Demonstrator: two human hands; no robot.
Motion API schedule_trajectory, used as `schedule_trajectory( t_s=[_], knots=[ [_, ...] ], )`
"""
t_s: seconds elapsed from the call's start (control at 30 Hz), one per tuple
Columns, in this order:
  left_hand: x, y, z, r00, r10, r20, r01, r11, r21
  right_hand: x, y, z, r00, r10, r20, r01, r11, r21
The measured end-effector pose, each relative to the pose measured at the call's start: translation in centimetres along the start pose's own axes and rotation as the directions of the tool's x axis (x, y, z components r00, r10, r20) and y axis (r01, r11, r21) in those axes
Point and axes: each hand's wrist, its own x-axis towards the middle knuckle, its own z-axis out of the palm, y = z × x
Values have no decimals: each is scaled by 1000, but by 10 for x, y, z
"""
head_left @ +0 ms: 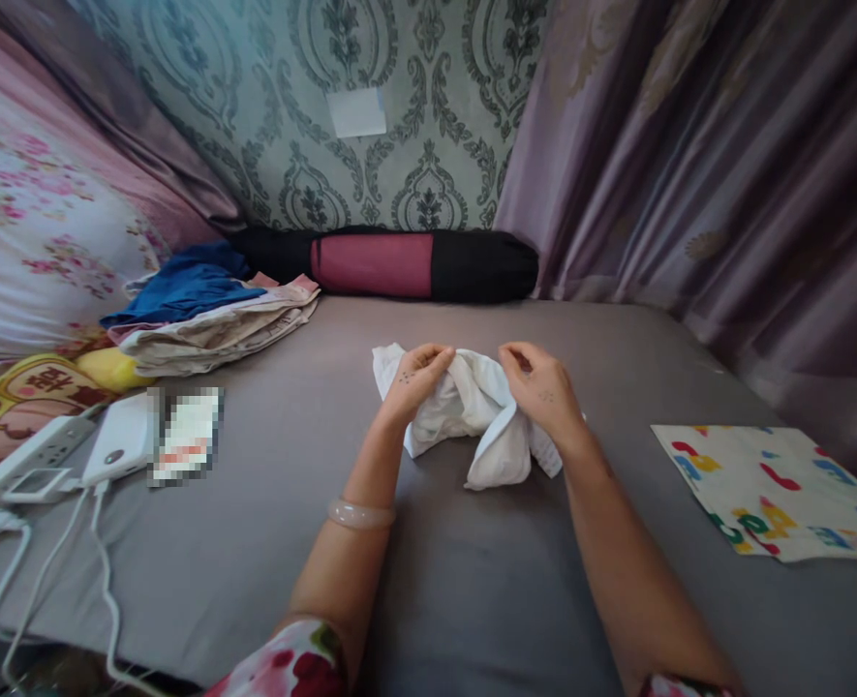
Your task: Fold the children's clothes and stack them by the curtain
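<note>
A crumpled white cloth garment (464, 402) lies bunched on the grey bed sheet, partly lifted between my two hands. My left hand (424, 378) pinches its upper edge on the left side. On the right, my right hand (540, 387) has its thumb and fingers pressed together at the garment's upper right edge. One rounded flap of the garment hangs toward me below the right hand. The exact kind of garment cannot be made out, and part of it is hidden behind both hands.
Folded clothes (217, 310) are piled at the back left. A power strip (32, 465), a white power bank (119, 440) and cables lie at the left. A long black and red bag (377, 263) rests against the wall. A letter-printed cloth (777, 494) lies right.
</note>
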Motion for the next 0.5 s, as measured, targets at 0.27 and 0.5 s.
schedule_trajectory(
  t_s=[0.27, 0.5],
  knots=[
    [-8, 8, 14, 990, 14, 139, -28, 994, 104, -5, -7, 8, 985, -18, 169, 1, 995, 101],
    [-8, 9, 4, 991, -11, 135, -11, 987, 160, 1, 7, 1, 982, 120, 143, -155, 950, 271]
  ],
)
